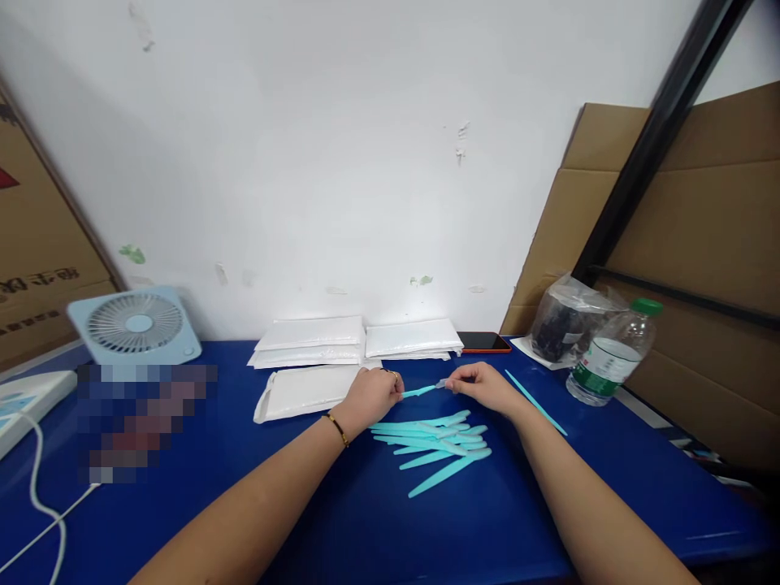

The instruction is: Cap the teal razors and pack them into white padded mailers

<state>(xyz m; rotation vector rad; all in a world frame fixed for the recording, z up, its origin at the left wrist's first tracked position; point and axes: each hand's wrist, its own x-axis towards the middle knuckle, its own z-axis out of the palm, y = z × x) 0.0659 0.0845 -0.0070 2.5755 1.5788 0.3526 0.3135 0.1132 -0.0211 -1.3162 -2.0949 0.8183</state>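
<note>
Between my hands is a slim turquoise eyebrow razor (420, 392), held above the blue table. My left hand (376, 396) is closed around its left end. At its right end, the fingertips of my right hand (481, 385) pinch a small clear cap (442, 384); I cannot tell how far the cap sits over the tip. Just below, several like turquoise razors (448, 475) lie in a loose, overlapping pile, mostly pointing left. A single turquoise stick (536, 402) lies apart, right of my right hand. Behind my left hand rests a white padded packet (298, 394).
More white packets (314, 335) are stacked along the wall, beside a phone (484, 342). On the right stand a green-capped bottle (609, 361) and a plastic bag (557, 321) with something dark inside. A small fan (140, 325) and a white corded device (42, 398) occupy the left.
</note>
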